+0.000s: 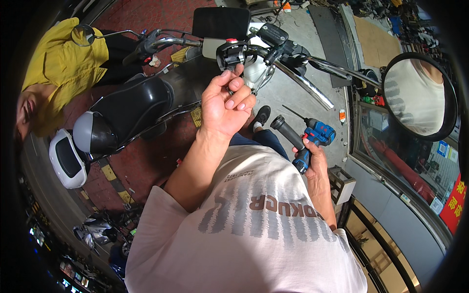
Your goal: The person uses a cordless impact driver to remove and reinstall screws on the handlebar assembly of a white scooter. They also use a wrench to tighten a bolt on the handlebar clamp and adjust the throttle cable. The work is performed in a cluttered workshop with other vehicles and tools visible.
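My left hand (227, 101) is raised in front of the handlebar, palm toward me. Its fingers are curled, with the fingertips close under a black switch housing (231, 54) that has a red button on top. Something small may sit between these fingers, but I cannot make it out. Lower and to the right, my right hand (315, 158) grips a blue cordless drill (320, 132) with a long thin bit. The same hand also holds a black handlebar grip (288, 132) against the drill. The right end of the chrome handlebar (305, 85) is bare metal.
A motorbike with a black seat (129, 110) stretches to the left. A round mirror (420, 95) juts out at right, another mirror (83, 35) at far left. A person in a yellow shirt (63, 68) is beyond the bike. A glass cabinet (391, 146) lines the right side.
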The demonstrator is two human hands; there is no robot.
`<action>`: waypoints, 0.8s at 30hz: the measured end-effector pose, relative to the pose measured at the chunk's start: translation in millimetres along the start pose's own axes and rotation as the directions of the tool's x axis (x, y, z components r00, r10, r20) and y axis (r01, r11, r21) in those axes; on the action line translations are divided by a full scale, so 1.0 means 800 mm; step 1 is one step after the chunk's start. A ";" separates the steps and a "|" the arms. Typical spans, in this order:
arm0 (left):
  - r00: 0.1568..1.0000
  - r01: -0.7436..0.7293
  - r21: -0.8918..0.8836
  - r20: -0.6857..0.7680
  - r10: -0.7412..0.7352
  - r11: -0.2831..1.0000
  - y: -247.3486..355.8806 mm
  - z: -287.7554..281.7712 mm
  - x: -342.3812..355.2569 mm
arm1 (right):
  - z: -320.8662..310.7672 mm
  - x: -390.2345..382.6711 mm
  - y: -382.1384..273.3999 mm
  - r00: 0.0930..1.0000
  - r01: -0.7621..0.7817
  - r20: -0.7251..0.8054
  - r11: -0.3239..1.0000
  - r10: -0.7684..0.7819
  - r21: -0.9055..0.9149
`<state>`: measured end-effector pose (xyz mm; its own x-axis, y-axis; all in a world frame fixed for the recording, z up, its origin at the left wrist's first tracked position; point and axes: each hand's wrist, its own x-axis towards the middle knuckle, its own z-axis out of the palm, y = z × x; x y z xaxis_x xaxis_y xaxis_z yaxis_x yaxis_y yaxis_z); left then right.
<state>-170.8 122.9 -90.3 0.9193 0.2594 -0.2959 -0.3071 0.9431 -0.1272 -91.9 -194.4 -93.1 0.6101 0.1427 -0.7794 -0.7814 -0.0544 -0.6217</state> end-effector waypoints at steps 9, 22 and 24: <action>0.966 -0.013 0.592 -0.199 0.162 0.806 -0.005 0.010 -0.008 | -0.002 0.001 0.001 1.000 -0.001 0.017 1.000 0.001 -0.001; 0.873 -0.240 0.788 -0.081 0.482 0.567 -0.029 0.004 0.017 | 0.004 -0.003 -0.001 1.000 -0.005 -0.021 1.000 0.005 -0.013; 0.863 -0.249 0.796 -0.076 0.499 0.552 -0.034 0.007 0.018 | 0.002 -0.004 -0.001 1.000 -0.008 -0.023 1.000 0.008 -0.010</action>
<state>-147.6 102.4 -85.7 0.6216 0.6790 -0.3907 -0.2026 0.6211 0.7571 -93.5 -193.0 -89.8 0.6070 0.1191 -0.7857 -0.7849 -0.0653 -0.6162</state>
